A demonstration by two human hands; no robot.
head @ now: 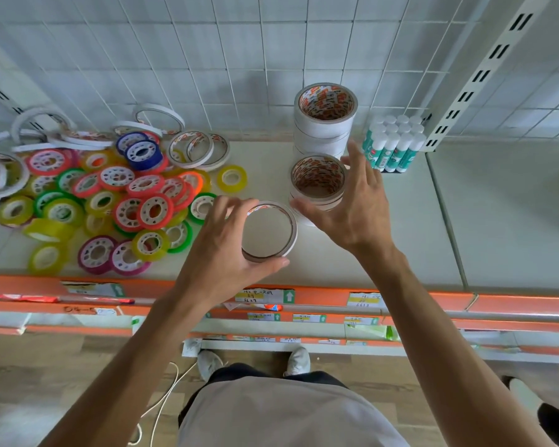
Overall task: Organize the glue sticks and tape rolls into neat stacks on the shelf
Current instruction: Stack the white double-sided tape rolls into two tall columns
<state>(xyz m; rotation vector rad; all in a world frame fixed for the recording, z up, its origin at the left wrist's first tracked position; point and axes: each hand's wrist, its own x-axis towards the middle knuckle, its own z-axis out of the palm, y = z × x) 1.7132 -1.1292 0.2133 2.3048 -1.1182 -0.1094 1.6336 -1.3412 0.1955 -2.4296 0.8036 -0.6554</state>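
— Nearest of all, the left hand (229, 250) grips a thin white tape roll (269, 232), fingers over its far rim and thumb curled under the near rim. Why hold it that way?

— Holding it by the edge keeps the ring level and leaves its open middle clear, so it can be lowered flat onto a stack, I'd judge.

— And where is that roll exactly?

— Over the shelf (400, 221), just left of the short stack (318, 183) of white rolls with printed cores, close beside it but not on it yet.

— What is the right hand (352, 208) doing?

— Its fingers are spread and nearly straight around that short stack, thumb at the near-left side, fingers to the right. It grasps nothing that I can see; it looks like a steadying cup so the pile stays aligned. Whether skin touches the rolls, I cannot tell.

— Behind that?

— A taller stack (325, 124) of the same wide rolls stands against the tiled wall, and right of it the glue sticks (392, 146) stand upright, packed in a tight block, seemingly sorted already.

— And the left end?

— A loose heap of coloured tape rolls (110, 201), overlapping and tilted, with several thin white rings (78, 137) scattered behind them. Most of the sorting remains, by my reckoning.
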